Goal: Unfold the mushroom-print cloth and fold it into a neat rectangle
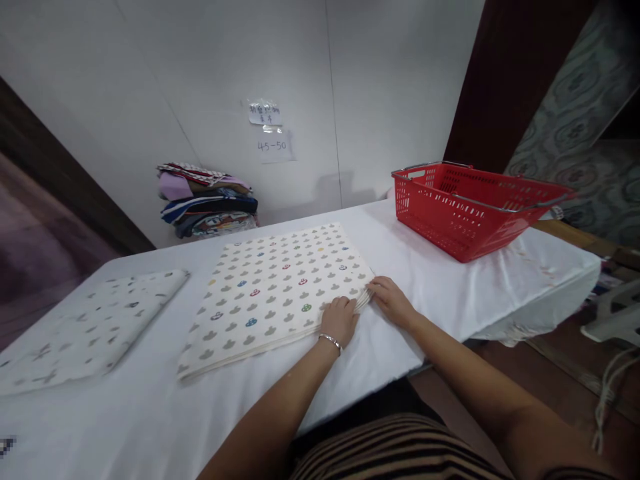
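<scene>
Both grips meet at the near right corner of one folded patterned cloth [280,293]: the left hand [340,320], with a thin bracelet [330,342] at its wrist, presses knuckles-up on the stacked edges, and the right hand [393,300] pinches the corner layers from the 3 o'clock side. That cloth is a flat cream square printed with grey and coloured shapes, lying mid-bench. One smaller folded cloth [95,327], pale with dark specks, lies at 9 o'clock, its near end cut off. One white-covered bench [450,287] carries everything. One red plastic lattice basket [465,207] with metal handles sits at 2 o'clock. One pile of folded fabrics [207,200] stands at 11 o'clock; their count is unclear.
</scene>
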The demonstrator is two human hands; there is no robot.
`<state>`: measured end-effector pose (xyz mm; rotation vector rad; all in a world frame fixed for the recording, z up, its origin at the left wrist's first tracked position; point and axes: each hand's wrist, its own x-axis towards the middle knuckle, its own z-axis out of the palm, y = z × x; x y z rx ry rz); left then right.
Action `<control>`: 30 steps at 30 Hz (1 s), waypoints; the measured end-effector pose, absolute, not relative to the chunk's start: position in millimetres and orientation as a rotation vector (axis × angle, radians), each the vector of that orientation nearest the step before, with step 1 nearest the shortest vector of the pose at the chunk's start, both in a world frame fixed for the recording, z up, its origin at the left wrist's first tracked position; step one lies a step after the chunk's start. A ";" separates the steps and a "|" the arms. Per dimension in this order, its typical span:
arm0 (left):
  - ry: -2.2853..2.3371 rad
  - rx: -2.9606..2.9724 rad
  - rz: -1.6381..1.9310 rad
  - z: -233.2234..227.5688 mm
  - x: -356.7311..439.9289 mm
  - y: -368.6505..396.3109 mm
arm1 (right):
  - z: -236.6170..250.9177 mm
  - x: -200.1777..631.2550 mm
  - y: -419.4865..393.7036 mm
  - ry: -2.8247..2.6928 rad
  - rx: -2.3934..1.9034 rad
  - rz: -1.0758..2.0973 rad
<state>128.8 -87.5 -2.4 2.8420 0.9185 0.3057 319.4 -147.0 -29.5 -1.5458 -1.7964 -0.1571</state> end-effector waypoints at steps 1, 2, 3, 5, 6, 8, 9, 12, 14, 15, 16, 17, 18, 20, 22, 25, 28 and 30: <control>0.913 2.829 0.310 -2.4 131.8 -87.0 | -28.7 318.3 -148.2 -1.761 -1.566 -0.163; 0.905 2.815 0.318 -2.5 135.4 -86.3 | -28.0 317.3 -149.5 -1.713 -1.591 -0.168; 0.899 2.797 0.334 -2.9 139.4 -85.3 | -27.4 316.4 -150.9 -1.665 -1.616 -0.169; 0.901 2.749 0.371 -4.1 148.0 -82.9 | -27.2 315.3 -153.6 -1.599 -1.652 -0.154; 0.916 2.714 0.385 -4.7 152.1 -81.5 | -27.5 315.1 -154.6 -1.590 -1.662 -0.139; 0.976 2.623 0.404 -5.9 159.0 -79.0 | -28.5 315.0 -155.6 -1.594 -1.672 -0.116; 1.009 2.578 0.408 -6.3 161.5 -78.0 | -29.0 315.1 -155.6 -1.594 -1.675 -0.114; 1.066 2.502 0.428 -7.6 165.2 -76.1 | -29.8 314.5 -154.1 -1.606 -1.667 -0.110; 1.074 2.497 0.440 -8.8 165.5 -75.8 | -29.1 313.7 -153.1 -1.618 -1.655 -0.104; 1.080 2.499 0.446 -9.4 165.5 -75.9 | -28.5 313.1 -152.7 -1.622 -1.653 -0.100; 1.090 2.502 0.446 -10.0 165.5 -76.2 | -27.8 312.7 -152.6 -1.624 -1.657 -0.095; 1.098 2.504 0.443 -10.6 165.5 -76.5 | -27.0 312.2 -152.6 -1.625 -1.666 -0.091; 1.108 2.507 0.442 -11.0 165.6 -76.9 | -26.2 311.8 -152.7 -1.626 -1.680 -0.084; 1.121 2.511 0.444 -11.5 165.7 -77.7 | -25.0 311.3 -153.1 -1.622 -1.721 -0.070; 1.120 2.517 0.463 -11.4 165.7 -78.4 | -24.5 310.9 -153.2 -1.615 -1.768 -0.062; 1.105 2.535 0.487 -11.6 165.2 -78.7 | -25.1 310.6 -152.5 -1.620 -1.833 -0.076; 1.092 2.551 0.491 -12.9 164.8 -78.6 | -26.7 310.5 -151.0 -1.642 -1.864 -0.090; 1.093 2.552 0.488 -13.7 164.8 -78.5 | -27.8 310.7 -149.9 -1.653 -1.865 -0.089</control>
